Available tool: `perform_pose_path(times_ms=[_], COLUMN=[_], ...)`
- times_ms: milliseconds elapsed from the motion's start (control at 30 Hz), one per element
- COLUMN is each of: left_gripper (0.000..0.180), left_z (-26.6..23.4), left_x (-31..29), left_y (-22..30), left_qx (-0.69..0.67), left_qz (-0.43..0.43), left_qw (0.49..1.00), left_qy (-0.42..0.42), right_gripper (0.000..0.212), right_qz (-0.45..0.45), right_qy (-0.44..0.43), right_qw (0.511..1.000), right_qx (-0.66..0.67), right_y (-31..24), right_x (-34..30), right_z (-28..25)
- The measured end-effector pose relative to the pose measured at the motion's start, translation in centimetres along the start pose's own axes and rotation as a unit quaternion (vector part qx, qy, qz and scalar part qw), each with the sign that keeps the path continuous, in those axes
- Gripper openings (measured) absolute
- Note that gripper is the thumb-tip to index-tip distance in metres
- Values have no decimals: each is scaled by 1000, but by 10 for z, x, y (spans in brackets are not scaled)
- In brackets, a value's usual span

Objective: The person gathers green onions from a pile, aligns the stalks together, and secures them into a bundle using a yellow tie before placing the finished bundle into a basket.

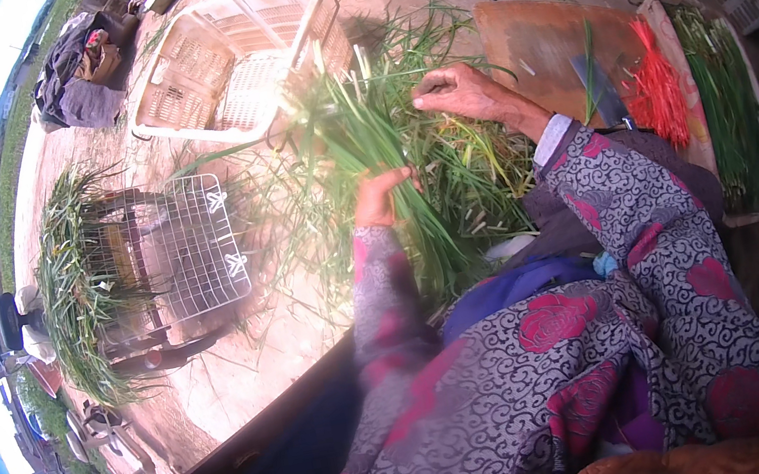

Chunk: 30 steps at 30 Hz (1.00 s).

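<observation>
My left hand (379, 197) grips a thick bunch of long green chives (359, 125), held upright over the ground. My right hand (466, 92) is closed on the thin leaves at the top of the same bunch, fingers pinched. Both sleeves are grey with red flower print. A loose pile of the same greens (471, 181) lies on the ground just beyond my knees, under both hands.
A white plastic crate (234, 55) lies tilted ahead. A wire basket (191, 248) with greens heaped around it sits to the left. On the right are a wooden board (538, 45) with a cleaver (605, 94), red ties (657, 85), and bundled greens (723, 99) on a cloth.
</observation>
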<state>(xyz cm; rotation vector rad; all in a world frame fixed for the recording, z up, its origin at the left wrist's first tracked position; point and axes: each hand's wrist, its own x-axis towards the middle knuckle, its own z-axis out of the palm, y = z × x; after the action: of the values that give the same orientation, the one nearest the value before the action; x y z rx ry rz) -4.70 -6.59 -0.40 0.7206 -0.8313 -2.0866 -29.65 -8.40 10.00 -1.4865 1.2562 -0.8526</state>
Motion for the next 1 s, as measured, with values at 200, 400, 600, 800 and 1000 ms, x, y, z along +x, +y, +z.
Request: perform_pose_path(times_ms=[200,400,600,800,1000], left_gripper=[45,41,26,23,20], left_z=[21,0,-23,-1,11], left_x=[-22,-38,-43,-58,-60], left_y=[-10,-16,-31,-17,-13], left_qx=[-25,-17,-13,-20,83], left_qz=[-6,-12,-27,-19,8], left_qw=[999,999,993,992,983], left_qy=[26,37,110,126,166], right_gripper=[38,29,25,36,34], right_qz=[-28,67,169,-8,-172], right_qy=[35,76,56,49,172], right_qw=[998,994,910,939,957], right_qx=[-34,-28,-375,-342,-157], right_y=[-9,38,107,65,-12], right_x=[15,11,3,0,16], right_z=[45,21,-31,-28,-12])
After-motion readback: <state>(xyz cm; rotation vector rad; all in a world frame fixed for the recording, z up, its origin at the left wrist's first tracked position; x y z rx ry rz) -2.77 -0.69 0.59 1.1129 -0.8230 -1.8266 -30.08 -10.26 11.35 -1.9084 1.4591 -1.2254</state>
